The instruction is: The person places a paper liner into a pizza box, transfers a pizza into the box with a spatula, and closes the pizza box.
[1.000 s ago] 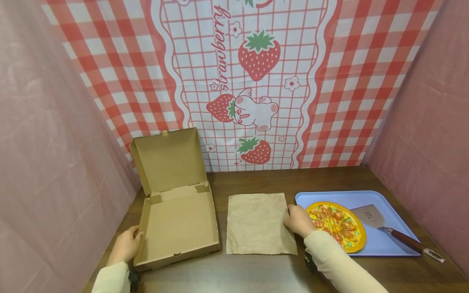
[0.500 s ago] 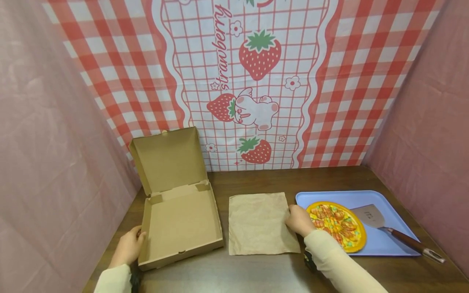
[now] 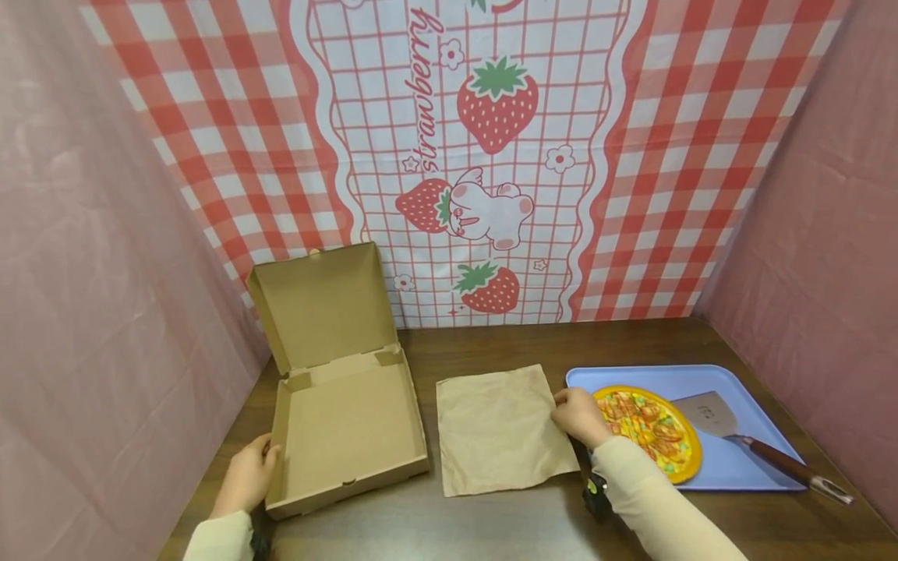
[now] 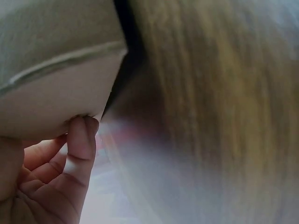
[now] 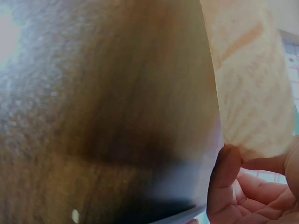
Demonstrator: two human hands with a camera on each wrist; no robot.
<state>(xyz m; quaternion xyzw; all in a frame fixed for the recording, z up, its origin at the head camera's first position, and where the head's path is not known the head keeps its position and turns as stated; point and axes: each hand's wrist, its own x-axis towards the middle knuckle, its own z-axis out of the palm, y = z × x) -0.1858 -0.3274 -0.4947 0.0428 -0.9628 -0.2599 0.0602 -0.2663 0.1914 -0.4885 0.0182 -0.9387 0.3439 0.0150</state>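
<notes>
On the left of the table an open cardboard pizza box (image 3: 351, 417) stands with its lid (image 3: 326, 308) raised. My left hand (image 3: 247, 474) holds the box's left side wall; in the left wrist view the thumb and curled fingers (image 4: 79, 140) meet at that wall's lower edge. In the middle is a square sheet of brown paper (image 3: 498, 432), lightly wrinkled. Its right edge is pinched by my right hand (image 3: 581, 415), and the right wrist view shows the thumb and fingers at a corner of the paper (image 5: 252, 93).
At the right, a blue tray (image 3: 754, 460) carries a toy-like pizza (image 3: 652, 428) and a metal spatula (image 3: 708, 413) whose brown handle (image 3: 779, 460) reaches past the tray's edge. A checked strawberry cloth (image 3: 491, 234) hangs behind the wooden table (image 3: 456, 530), with pink cloth at both sides.
First the box shifted slightly right with my left hand. Since then, my right hand has moved a little right and the paper has turned slightly, its lower left corner coming nearer.
</notes>
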